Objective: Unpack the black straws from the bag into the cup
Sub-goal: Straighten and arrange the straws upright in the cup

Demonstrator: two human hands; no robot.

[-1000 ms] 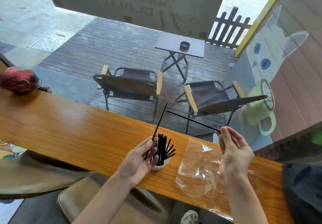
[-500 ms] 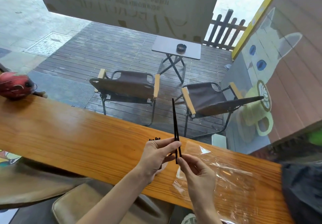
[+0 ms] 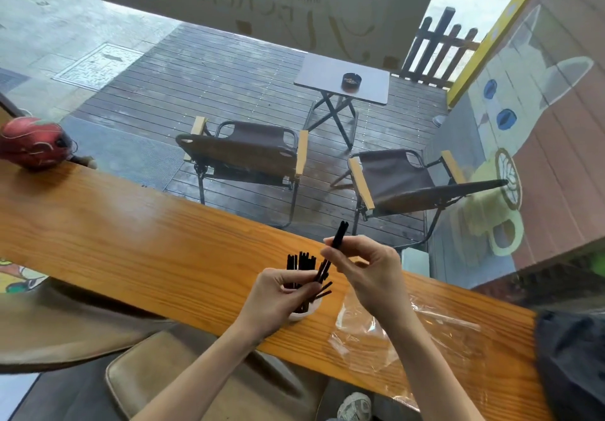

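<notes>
Both grips work the same pair of black straws (image 3: pixel 337 239): the left hand (image 3: pixel 278 296) pinches their lower ends just above the white cup (image 3: pixel 302 312), while the right hand (image 3: pixel 363 268) pinches them higher up between thumb and fingertips, the top ends poking out tilted toward the window. Beneath the left hand the cup already carries a bundle of straws (image 3: pixel 301 261), some upright and a few splayed to the right. To the right of the cup the clear plastic bag (image 3: pixel 402 332) lies crumpled flat on the wooden surface (image 3: pixel 137 250), and it looks emptied. Judging by their look, these straws are very light, thin, fairly stiff yet easy to kink, and smooth enough to slip, so a gentle pinch near the middle, steered low by the other hand, should seat them without tipping the small cup.
</notes>
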